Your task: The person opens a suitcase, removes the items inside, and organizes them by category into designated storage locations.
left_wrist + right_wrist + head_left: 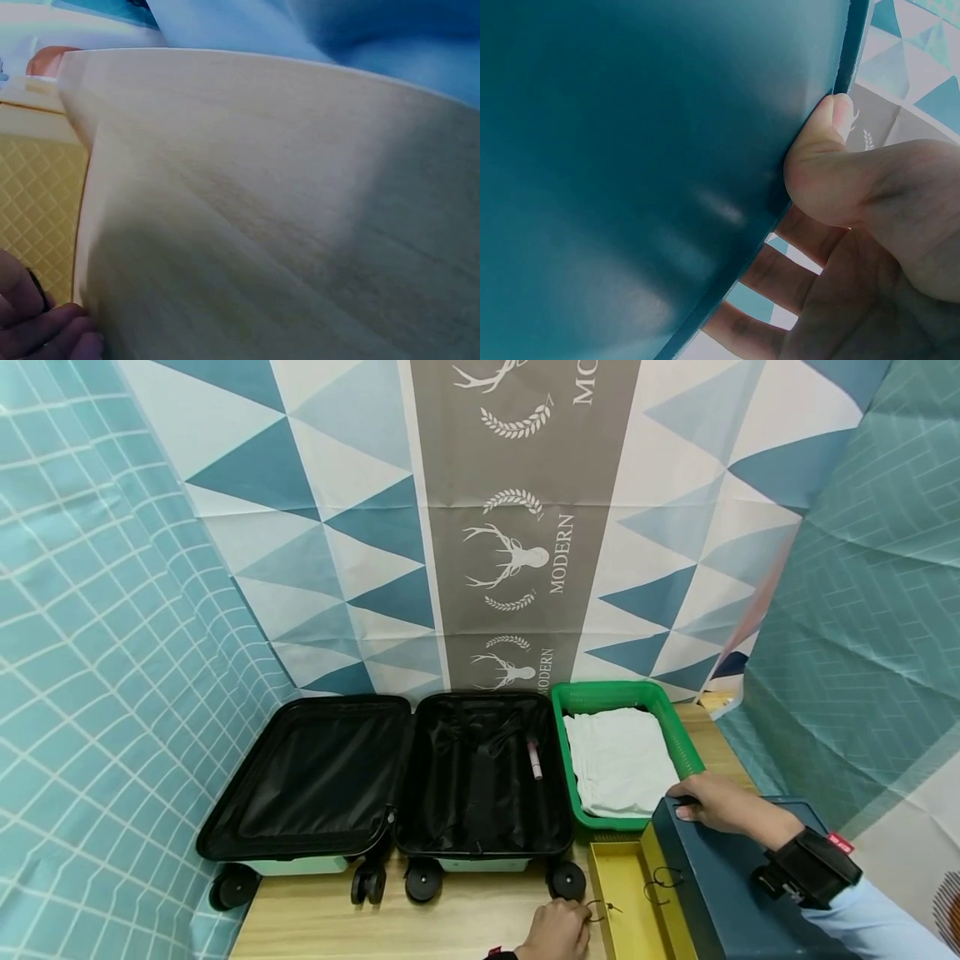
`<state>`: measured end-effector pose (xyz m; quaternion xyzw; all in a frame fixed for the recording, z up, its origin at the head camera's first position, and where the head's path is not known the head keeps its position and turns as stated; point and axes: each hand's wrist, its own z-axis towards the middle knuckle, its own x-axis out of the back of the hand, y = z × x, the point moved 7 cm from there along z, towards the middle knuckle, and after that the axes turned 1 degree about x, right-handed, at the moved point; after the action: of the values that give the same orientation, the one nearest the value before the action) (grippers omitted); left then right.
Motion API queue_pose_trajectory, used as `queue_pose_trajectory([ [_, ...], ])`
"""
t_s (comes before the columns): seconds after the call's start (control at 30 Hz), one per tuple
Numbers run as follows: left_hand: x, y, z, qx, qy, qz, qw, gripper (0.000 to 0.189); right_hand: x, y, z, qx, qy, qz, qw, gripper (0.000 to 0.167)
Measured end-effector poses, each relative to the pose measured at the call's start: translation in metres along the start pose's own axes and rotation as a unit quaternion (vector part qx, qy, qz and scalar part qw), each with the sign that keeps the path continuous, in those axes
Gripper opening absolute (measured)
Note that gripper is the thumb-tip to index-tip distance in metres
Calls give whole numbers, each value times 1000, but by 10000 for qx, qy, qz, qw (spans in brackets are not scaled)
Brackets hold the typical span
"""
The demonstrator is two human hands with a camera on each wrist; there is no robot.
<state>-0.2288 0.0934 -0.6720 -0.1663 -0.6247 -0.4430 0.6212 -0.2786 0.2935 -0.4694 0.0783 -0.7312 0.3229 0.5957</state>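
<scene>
My left hand [555, 931] is low in the head view, beside the near left wall of a shallow yellow tray [626, 893]. Its fingers pinch a thin black loop [595, 910], whose end reaches over the tray's wall. The left wrist view shows only a short dark piece of that loop [39, 289] between the fingers. More thin black loops [663, 885] lie in the tray. My right hand [712, 802] grips the far edge of a dark blue box [701, 877] right of the tray, its thumb [829, 139] on one side of the rim and the fingers on the other.
An open black-lined suitcase [341, 777] lies on the wooden table [450, 922], with a small pink-and-white tube [534, 760] in its right half. Behind the tray stands a green basket [675, 727] with folded white cloth [618, 760]. Patterned sheets hang behind and at both sides.
</scene>
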Motion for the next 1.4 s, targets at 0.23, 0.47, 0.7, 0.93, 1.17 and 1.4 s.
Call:
queue_pose_trajectory([
  [0.23,33,11,3,-453,301,-422,9976,22,-1,2,0,-69,-23,-109,9999,15],
  [0.47,142,27,40,-1267,2265,-646,9636,21,-2,2,0,-38,-14,12,10000,16],
  [0.7,195,-41,120,-343,2904,-348,9556,24,-1,2,-1,69,119,60,9999,17],
  [0.93,152,-130,158,1221,2076,-719,9679,27,-3,2,-1,141,146,-26,9998,17],
  [1.17,109,-166,154,2297,1096,-1485,9556,25,-4,0,0,166,210,-56,9996,20],
  [1.4,91,-169,161,2755,666,-1416,9485,19,0,1,-1,161,309,-56,9994,21],
])
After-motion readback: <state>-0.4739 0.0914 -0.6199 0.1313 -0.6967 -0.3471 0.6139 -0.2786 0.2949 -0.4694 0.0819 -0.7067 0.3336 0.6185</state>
